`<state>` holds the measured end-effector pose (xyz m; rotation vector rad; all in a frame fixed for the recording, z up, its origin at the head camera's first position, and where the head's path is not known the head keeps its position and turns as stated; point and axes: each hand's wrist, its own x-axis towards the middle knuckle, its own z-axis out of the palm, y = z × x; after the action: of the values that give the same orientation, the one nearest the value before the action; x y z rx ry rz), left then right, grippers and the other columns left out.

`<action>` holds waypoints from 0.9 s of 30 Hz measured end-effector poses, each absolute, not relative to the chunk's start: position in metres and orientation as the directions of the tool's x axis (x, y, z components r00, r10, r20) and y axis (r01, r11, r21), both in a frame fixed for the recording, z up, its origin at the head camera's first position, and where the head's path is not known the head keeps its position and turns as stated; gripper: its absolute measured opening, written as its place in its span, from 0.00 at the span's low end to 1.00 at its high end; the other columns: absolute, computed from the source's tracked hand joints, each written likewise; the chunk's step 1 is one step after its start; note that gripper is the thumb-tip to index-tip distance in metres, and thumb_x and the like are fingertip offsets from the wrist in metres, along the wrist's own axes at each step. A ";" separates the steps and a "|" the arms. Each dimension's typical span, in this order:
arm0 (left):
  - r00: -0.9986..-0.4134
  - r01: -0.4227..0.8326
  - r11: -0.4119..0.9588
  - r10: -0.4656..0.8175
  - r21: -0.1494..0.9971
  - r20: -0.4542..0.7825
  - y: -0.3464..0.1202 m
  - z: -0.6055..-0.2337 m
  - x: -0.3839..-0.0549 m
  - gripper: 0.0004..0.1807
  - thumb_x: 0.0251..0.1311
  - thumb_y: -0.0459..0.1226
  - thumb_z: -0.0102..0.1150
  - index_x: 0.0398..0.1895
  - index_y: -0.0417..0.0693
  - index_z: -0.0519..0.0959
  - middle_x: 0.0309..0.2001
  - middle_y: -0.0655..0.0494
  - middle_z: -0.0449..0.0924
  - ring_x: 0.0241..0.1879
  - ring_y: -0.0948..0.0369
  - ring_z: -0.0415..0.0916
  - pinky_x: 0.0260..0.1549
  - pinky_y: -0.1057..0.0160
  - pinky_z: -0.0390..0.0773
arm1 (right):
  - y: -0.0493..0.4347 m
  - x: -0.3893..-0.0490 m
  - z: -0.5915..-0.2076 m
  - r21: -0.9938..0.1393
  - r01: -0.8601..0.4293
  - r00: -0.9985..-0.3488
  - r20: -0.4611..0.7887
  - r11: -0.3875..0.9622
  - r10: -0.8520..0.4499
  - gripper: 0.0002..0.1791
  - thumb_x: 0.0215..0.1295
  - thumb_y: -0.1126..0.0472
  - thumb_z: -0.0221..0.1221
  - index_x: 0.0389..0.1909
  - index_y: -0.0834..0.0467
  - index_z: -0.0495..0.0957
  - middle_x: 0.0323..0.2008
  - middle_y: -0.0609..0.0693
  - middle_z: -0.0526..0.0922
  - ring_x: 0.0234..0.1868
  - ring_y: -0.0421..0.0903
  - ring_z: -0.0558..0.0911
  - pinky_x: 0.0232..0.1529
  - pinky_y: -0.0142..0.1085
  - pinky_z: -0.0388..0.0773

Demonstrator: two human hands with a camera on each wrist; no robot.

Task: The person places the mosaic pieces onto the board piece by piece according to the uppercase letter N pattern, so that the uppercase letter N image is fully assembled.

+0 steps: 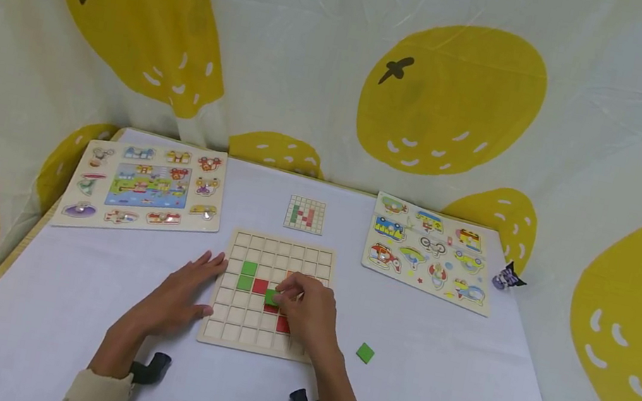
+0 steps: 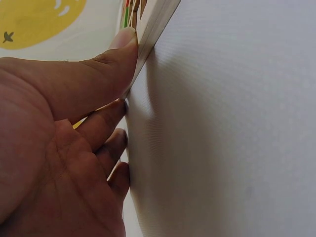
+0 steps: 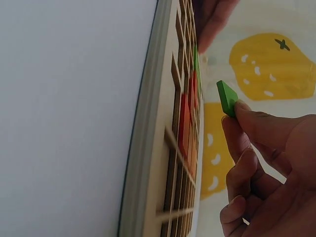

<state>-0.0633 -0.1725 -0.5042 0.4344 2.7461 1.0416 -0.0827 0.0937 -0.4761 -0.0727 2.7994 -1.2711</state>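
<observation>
A wooden grid board (image 1: 231,334) lies in front of me, with green tiles (image 1: 248,268) and red tiles (image 1: 260,286) set in some of its squares. Between thumb and fingertips, my right hand (image 1: 311,310) pinches a green square tile (image 3: 227,98); the right wrist view shows it raised off the board and tilted. This hand hides part of the board's right side, where a bit of orange shows. My left hand (image 1: 175,297) rests at the board's left edge, its thumb (image 2: 116,59) touching the rim. One loose green tile (image 1: 365,353) lies right of the board.
A small pattern card (image 1: 303,226) with green and red squares lies behind the board. Picture puzzles stand on both sides: a left puzzle board (image 1: 103,191) and a right puzzle board (image 1: 403,283). A small dark and purple figure (image 1: 507,277) sits near the table's right edge.
</observation>
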 end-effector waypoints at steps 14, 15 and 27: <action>-0.939 0.236 0.690 0.343 0.685 -0.022 -0.175 -0.503 -0.061 0.50 0.56 0.29 0.76 0.82 0.43 0.63 0.85 0.46 0.57 0.85 0.39 0.46 0.81 0.32 0.49 | 0.056 -0.084 -0.485 -0.703 -0.075 -0.992 -0.017 0.707 -0.122 0.08 0.58 0.62 0.77 0.28 0.49 0.86 0.18 0.37 0.80 0.23 0.34 0.76 0.24 0.30 0.68; -0.939 0.239 0.689 0.345 0.684 -0.019 -0.175 -0.503 -0.061 0.50 0.56 0.28 0.76 0.82 0.43 0.63 0.85 0.45 0.57 0.85 0.39 0.46 0.81 0.32 0.49 | 0.054 -0.084 -0.485 -0.698 -0.081 -0.992 -0.011 0.711 -0.124 0.09 0.57 0.62 0.77 0.28 0.48 0.86 0.17 0.37 0.80 0.23 0.33 0.75 0.24 0.30 0.67; -0.943 0.208 0.703 0.328 0.680 -0.052 -0.173 -0.505 -0.063 0.51 0.55 0.29 0.77 0.83 0.45 0.63 0.86 0.47 0.55 0.86 0.40 0.45 0.82 0.32 0.48 | 0.037 -0.086 -0.485 -0.620 -0.109 -0.987 -0.025 0.777 -0.158 0.07 0.62 0.60 0.75 0.30 0.49 0.86 0.18 0.37 0.76 0.24 0.36 0.73 0.28 0.31 0.65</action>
<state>-0.0627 -0.1733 -0.5049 0.4349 2.7409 1.0633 -0.0860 0.0370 -0.4854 -0.2176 2.8890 -1.0016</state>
